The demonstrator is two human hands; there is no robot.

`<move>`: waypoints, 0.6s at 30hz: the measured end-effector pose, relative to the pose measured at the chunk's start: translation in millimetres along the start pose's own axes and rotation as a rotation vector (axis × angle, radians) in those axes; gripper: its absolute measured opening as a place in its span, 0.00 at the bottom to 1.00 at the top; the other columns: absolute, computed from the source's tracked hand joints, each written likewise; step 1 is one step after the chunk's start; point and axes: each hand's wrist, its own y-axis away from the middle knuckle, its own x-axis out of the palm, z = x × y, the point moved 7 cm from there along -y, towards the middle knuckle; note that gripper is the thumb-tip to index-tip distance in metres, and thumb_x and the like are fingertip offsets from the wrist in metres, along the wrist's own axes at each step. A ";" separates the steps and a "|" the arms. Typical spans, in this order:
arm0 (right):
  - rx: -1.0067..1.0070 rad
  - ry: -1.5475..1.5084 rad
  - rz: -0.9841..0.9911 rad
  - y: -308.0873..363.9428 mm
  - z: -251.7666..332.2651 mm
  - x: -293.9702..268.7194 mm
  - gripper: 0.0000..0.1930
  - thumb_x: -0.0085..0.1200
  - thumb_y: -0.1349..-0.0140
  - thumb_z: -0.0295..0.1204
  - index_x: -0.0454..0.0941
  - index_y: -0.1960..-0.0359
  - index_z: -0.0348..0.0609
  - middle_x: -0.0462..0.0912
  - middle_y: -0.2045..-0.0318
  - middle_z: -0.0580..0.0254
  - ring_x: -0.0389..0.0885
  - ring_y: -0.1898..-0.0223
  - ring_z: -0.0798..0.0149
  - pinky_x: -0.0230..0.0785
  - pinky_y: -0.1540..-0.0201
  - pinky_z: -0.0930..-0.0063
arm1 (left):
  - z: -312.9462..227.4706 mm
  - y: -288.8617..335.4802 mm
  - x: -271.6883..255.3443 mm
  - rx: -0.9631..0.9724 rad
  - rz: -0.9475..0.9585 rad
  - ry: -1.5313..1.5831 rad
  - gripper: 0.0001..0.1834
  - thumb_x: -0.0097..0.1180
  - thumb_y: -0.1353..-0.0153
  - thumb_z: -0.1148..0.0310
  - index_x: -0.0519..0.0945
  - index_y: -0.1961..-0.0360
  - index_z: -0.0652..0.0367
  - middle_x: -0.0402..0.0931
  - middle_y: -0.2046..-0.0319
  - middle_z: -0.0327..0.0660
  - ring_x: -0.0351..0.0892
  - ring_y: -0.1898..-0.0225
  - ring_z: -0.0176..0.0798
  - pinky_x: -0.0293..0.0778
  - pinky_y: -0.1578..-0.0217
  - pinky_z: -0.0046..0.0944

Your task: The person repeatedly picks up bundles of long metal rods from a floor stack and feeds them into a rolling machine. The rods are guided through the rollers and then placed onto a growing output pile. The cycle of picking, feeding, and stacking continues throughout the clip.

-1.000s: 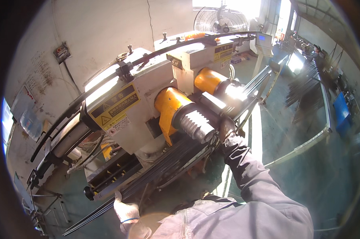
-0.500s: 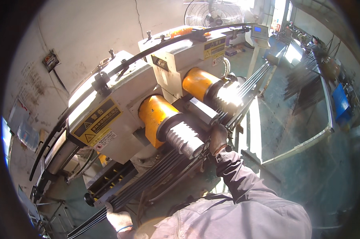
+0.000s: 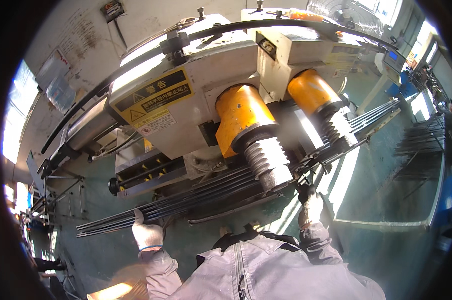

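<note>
A bundle of long, thin dark metal rods [image 3: 201, 202] runs slantwise below the machine, from lower left to upper right. Toward its left end, my left hand [image 3: 147, 233], in a white work glove, grips the rods with the thumb on top; the fingers beneath are hidden. My right hand [image 3: 311, 202], gloved with dark-stained fingertips, is at the underside of the bundle, right of the nearer ribbed metal roller [image 3: 269, 162]. Shadow hides whether those fingers close on anything. Orange cylindrical housings [image 3: 246, 112] carry the rollers above the rods.
The pale machine body [image 3: 201, 92] bears a yellow-black warning label [image 3: 156, 95]. A black hose [image 3: 226, 30] arches over it. Far right stand a small control panel [image 3: 393, 59] and a rack with dark rods [image 3: 421, 145]. A metal frame [image 3: 68, 192] stands at left.
The view has swung so the machine appears further right and higher. My right hand has drawn back from beside the roller to below the rods. My left hand stays on the bundle.
</note>
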 end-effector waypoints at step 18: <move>0.405 0.044 0.281 66.5 -196.8 -29.7 0.19 0.62 0.22 0.45 0.85 0.67 0.43 0.83 0.76 0.68 0.73 0.79 0.73 0.61 0.76 0.74 | -66.1 4.7 -4.7 -0.058 0.235 0.173 0.22 0.56 0.19 0.62 0.79 0.33 0.67 0.83 0.38 0.50 0.81 0.36 0.55 0.71 0.27 0.58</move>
